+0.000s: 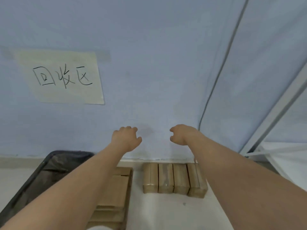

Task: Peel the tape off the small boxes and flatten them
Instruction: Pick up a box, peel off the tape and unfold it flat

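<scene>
Both the left hand (pixel 127 138) and the right hand (pixel 181 134) are held out with fingers loosely curled, nothing gripped. A taped box should be lifted from the row of small boxes (pixel 174 179) below on the pale floor (pixel 166 213), flattened cardboard (pixel 116 188) lying left, beside a black bin (pixel 41 176); a handwritten sign (pixel 63 77) is fixed to the blue wall (pixel 149 63).

Boxes (pixel 174 178) tan — wall (pixel 149 63) pale blue — sign (pixel 61 77) cream, black characters.

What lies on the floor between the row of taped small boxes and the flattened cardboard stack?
In the head view, only bare pale floor separates the row of small boxes from the flattened cardboard stack; nothing lies in that strip.
</scene>
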